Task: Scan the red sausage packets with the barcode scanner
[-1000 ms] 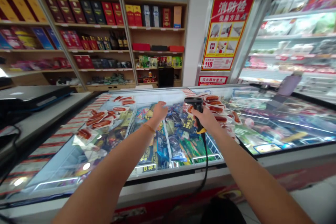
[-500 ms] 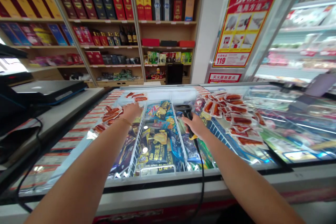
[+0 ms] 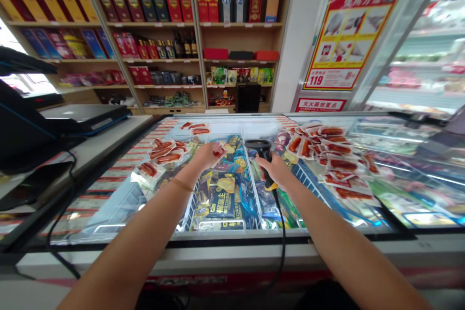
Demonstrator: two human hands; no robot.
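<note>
Over the chest freezer (image 3: 225,255), our left hand (image 3: 204,156) pinches a sausage packet (image 3: 219,148) to the left of the barcode scanner (image 3: 263,148), whose head extends lengthwise toward the packet above the handle our right hand (image 3: 275,170) grips with curled fingers.

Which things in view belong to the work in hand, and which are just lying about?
Seemingly part of the work:
black scanner, held in the right hand
red-and-white packet, held in the left hand
sausage packs, on both sides

Seemingly just there:
dark-blue bags
boxed goods
wall poster
</note>
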